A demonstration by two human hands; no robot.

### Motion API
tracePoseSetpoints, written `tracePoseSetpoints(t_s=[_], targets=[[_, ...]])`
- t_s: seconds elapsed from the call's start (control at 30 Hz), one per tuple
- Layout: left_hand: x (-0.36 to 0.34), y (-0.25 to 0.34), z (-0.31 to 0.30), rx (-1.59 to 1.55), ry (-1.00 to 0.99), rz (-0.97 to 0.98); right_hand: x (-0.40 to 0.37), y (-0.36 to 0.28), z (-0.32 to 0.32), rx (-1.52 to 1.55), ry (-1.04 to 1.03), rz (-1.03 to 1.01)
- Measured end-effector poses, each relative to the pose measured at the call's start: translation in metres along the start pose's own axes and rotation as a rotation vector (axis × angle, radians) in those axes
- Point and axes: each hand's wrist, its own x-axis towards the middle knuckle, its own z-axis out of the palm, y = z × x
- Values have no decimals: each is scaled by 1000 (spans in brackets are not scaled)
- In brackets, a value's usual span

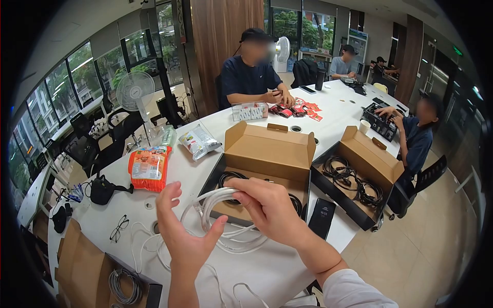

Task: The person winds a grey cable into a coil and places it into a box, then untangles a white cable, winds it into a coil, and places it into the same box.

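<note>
A coil of white cable (pixel 208 208) hangs in loops in front of me, above the table. My right hand (pixel 269 208) is closed around the top of the loops, with the thumb underneath. At the coil's left side is my left hand (pixel 186 231), its fingers raised and the thumb spread apart. Loose white strands trail from the coil onto the table. Behind the coil stands an open black cardboard box (pixel 272 138) with black cables in it, partly hidden by my hands.
A second open box (pixel 367 154) holds black cables; a third box (pixel 84 262) at lower left holds a grey cable coil (pixel 125 286). A phone (pixel 322 215), glasses (pixel 119 228), a red snack bag (pixel 149 168) and a silver bag (pixel 199 141) lie around. Several people sit at the table.
</note>
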Motion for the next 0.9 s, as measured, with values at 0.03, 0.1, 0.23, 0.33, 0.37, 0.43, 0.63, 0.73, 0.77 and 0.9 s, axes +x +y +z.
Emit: tracePoseSetpoints(t_s=[0.03,0.1,0.23,0.33,0.37,0.43,0.63,0.73,0.77,0.9], targets=[[1,-4,1,-77,-68,-67,1,-1,-2,22,-4,10],[2,-7,1,-356,-221,-254,2,-1,-5,67,-10,28],[-1,-11,0,-936,-484,-598,2,5,-8,151,2,52],[-2,-8,4,-1028,-444,-696,3,2,-11,245,-17,134],[-2,-4,4,-1076,-415,-729,3,1,-11,264,-23,152],[-2,-4,2,-1192,-398,-777,4,0,-11,285,-32,181],[-11,-13,-2,-1483,-490,-910,6,4,1,289,9,147],[-8,-12,-5,-1581,-635,-920,5,5,-1,261,-8,97],[-14,-20,-3,-1621,-669,-851,1,4,-3,284,-25,132],[-16,-21,-3,-1662,-831,-706,3,4,-2,386,-29,132]])
